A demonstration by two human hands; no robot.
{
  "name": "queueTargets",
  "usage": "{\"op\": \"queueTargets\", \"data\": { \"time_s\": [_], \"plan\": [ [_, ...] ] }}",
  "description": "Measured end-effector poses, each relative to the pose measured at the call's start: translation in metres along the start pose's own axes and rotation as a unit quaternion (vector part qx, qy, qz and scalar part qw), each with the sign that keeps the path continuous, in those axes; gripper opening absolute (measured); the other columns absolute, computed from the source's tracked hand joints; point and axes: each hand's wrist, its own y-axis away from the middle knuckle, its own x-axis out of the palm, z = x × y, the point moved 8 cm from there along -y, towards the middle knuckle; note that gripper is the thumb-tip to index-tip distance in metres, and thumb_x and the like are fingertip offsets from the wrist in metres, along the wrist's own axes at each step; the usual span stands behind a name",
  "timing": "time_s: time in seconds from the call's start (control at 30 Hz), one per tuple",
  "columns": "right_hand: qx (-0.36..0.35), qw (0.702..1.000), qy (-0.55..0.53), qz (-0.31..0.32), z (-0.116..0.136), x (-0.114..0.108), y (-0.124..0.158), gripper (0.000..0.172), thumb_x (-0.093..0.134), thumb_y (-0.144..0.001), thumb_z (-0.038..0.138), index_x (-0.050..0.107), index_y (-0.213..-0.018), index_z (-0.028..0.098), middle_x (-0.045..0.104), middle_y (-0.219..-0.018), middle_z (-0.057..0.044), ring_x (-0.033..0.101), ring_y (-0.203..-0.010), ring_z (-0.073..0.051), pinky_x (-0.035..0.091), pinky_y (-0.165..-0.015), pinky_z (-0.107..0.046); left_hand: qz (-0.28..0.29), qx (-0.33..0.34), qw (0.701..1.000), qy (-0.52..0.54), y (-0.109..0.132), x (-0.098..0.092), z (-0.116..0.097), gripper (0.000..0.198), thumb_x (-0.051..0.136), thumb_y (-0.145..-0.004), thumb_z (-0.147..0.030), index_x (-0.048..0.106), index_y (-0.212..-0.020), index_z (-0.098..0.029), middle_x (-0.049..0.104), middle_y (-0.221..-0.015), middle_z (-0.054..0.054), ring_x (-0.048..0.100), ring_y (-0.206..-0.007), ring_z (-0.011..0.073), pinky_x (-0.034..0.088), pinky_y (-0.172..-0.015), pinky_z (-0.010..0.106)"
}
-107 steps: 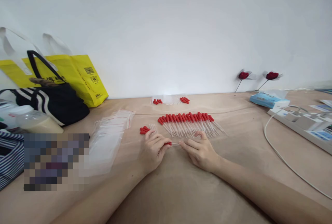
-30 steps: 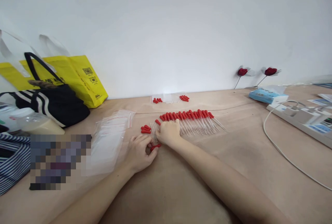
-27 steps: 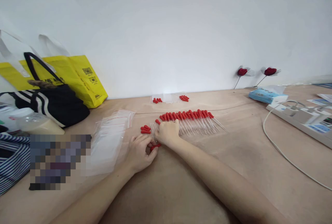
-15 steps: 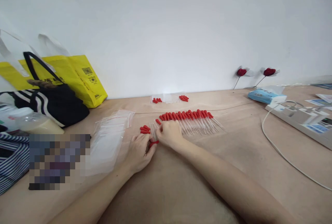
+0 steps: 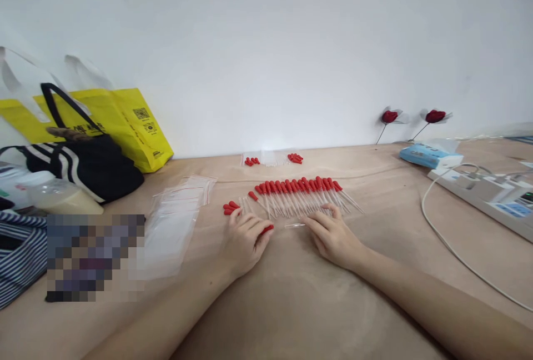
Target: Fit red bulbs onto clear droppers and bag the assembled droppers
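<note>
A row of clear droppers with red rubber bulbs (image 5: 302,196) lies across the middle of the tan table (image 5: 291,293). My left hand (image 5: 244,238) rests just before it, fingers pinched on a loose red bulb (image 5: 267,229). My right hand (image 5: 333,235) pinches a bare clear glass tube (image 5: 295,225), its end pointing at the bulb with a small gap between them. A few loose red bulbs (image 5: 229,208) and several bare tubes (image 5: 245,204) lie just beyond my left hand.
A stack of small zip bags (image 5: 175,221) lies to the left, beside a black striped bag (image 5: 83,165) and a yellow bag (image 5: 125,121). More bulbs and tubes (image 5: 272,159) sit by the wall. At right are a power strip (image 5: 491,193), its white cable (image 5: 449,243) and a tissue pack (image 5: 428,155).
My right hand has come back from the bare tubes at the left end of the row with one tube. It now faces the red bulb in my left hand.
</note>
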Motion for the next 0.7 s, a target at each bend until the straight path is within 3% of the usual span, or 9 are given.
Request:
{"op": "queueTargets", "data": {
  "time_s": [0.3,0.7],
  "plan": [
    [0.0,0.999,-0.039,0.015,0.007,0.007,-0.007,0.027,0.037,-0.081,0.006,0.054,-0.102,0.014,0.062,-0.084,-0.005,0.055,-0.079,-0.014,0.024,-0.091,-0.04,-0.029,0.027,0.999,-0.003,-0.003,0.002,-0.011,0.015,0.048,-0.083,-0.024,0.063,-0.085,-0.022,0.069,-0.073,-0.001,0.058,-0.072,0.0151,0.021,-0.098,0.046],
    [-0.036,0.998,-0.041,0.003,0.015,0.004,-0.007,0.029,0.035,-0.08,0.003,0.056,-0.096,0.014,0.059,-0.073,-0.004,0.05,-0.065,-0.012,0.03,-0.072,-0.031,-0.05,0.047,0.998,-0.003,-0.002,-0.002,-0.014,0.016,0.046,-0.084,-0.022,0.063,-0.082,-0.022,0.068,-0.073,-0.002,0.058,-0.071,0.014,0.021,-0.097,0.045]
  ]
}}
